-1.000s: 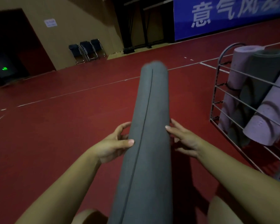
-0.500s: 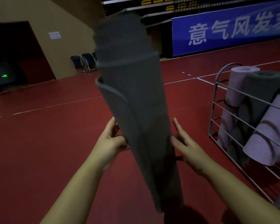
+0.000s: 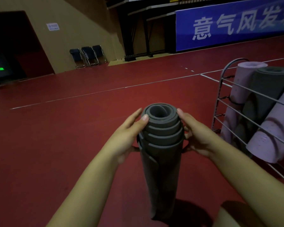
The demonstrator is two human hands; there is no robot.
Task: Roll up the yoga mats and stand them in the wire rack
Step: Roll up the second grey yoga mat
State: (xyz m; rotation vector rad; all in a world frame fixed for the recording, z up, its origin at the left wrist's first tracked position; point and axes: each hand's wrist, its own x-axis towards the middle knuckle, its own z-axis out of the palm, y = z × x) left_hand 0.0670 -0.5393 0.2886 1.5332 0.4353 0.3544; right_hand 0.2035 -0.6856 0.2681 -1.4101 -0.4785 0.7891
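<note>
A rolled grey yoga mat (image 3: 161,169) stands upright on the red floor right in front of me, its spiral top end facing the camera with the layers stepped unevenly. My left hand (image 3: 126,136) grips the top of the roll from the left, thumb on the rim. My right hand (image 3: 197,135) grips it from the right, fingers wrapped behind. The wire rack (image 3: 220,102) stands at the right, an arm's length from the mat.
The rack holds a lilac rolled mat (image 3: 243,82), a grey rolled mat (image 3: 267,86) and another lilac mat (image 3: 272,135) leaning inside. Folding chairs (image 3: 87,55) stand by the far wall. A blue banner (image 3: 233,23) hangs at the back. White court lines cross the floor.
The grey roll went from lying along my lap to tilted up, and now stands vertical on the floor. Both hands slid up to its top end.
</note>
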